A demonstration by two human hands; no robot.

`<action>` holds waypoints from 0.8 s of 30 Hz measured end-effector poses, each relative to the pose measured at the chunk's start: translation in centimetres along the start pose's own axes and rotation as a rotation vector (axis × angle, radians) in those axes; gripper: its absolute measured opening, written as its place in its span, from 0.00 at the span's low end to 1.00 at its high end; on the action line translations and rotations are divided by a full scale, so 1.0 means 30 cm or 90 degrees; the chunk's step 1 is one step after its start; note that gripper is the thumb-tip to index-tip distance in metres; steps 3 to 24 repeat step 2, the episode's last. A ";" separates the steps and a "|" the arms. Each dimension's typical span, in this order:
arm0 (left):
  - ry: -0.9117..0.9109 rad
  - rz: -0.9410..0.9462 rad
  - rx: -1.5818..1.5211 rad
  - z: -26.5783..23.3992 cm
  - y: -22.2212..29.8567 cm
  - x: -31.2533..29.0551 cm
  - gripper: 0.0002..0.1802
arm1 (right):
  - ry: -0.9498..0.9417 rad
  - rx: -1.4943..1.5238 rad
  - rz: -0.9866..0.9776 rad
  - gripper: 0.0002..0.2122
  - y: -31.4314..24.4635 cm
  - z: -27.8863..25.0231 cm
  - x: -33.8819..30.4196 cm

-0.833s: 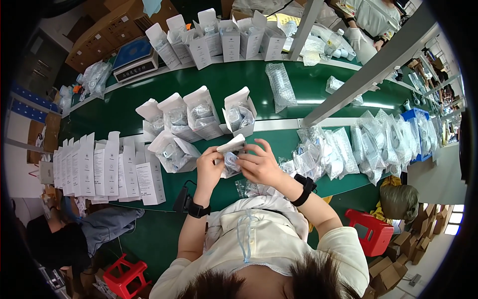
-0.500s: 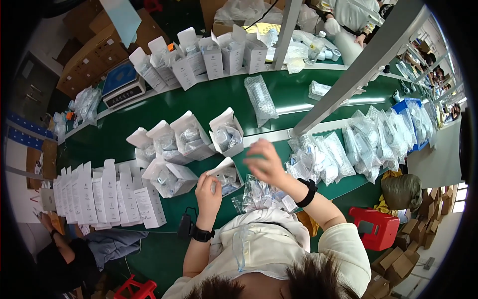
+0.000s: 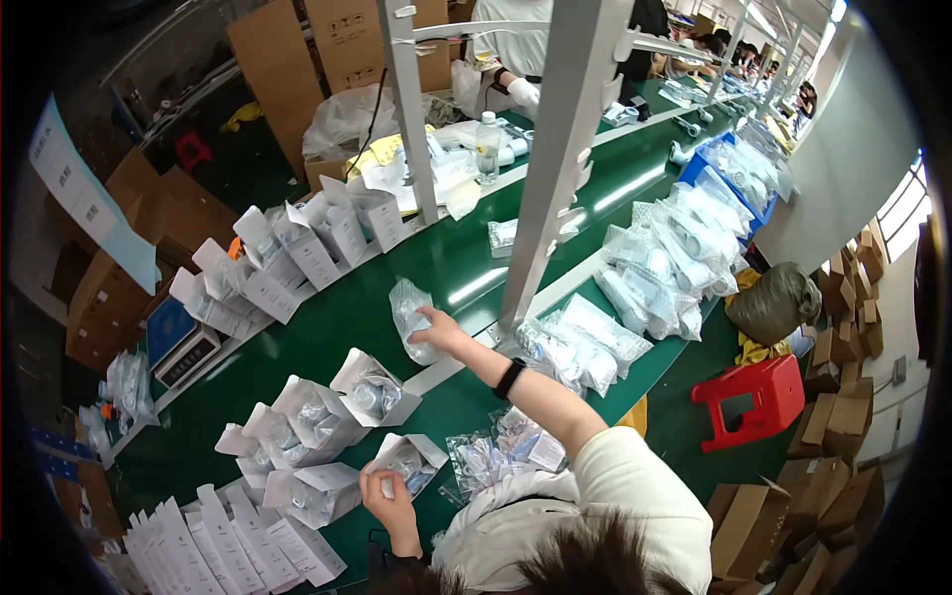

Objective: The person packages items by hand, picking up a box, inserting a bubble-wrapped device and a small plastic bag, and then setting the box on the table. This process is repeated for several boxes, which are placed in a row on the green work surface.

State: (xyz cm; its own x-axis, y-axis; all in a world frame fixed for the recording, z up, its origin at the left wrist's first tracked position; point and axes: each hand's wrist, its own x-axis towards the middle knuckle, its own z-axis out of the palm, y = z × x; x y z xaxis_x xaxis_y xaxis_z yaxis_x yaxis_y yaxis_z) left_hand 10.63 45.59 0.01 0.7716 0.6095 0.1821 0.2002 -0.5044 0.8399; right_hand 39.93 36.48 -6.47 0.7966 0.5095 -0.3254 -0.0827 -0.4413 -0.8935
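A clear bubble-wrap bag (image 3: pixel 411 319) lies on the green conveyor belt (image 3: pixel 337 332), and the right hand (image 3: pixel 443 330) rests on its lower right edge with fingers spread over it, touching rather than clenched. Near the body, the left hand (image 3: pixel 389 498) grips the open white carton (image 3: pixel 409 462) at its mouth (a plastic-wrapped item shows inside). More open cartons (image 3: pixel 315 421) lie just left of it, flat white boxes (image 3: pixel 228 545) stand further left, and a heap of bagged parts (image 3: pixel 580 342) sits right of the grey post (image 3: pixel 547 169)
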 end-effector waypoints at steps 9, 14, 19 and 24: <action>-0.039 -0.032 -0.009 -0.013 -0.008 0.020 0.04 | -0.025 0.236 -0.018 0.33 0.045 -0.090 -0.082; -0.039 -0.032 -0.009 -0.013 -0.008 0.020 0.04 | -0.025 0.236 -0.018 0.33 0.045 -0.090 -0.082; -0.039 -0.032 -0.009 -0.013 -0.008 0.020 0.04 | -0.025 0.236 -0.018 0.33 0.045 -0.090 -0.082; -0.039 -0.032 -0.009 -0.013 -0.008 0.020 0.04 | -0.025 0.236 -0.018 0.33 0.045 -0.090 -0.082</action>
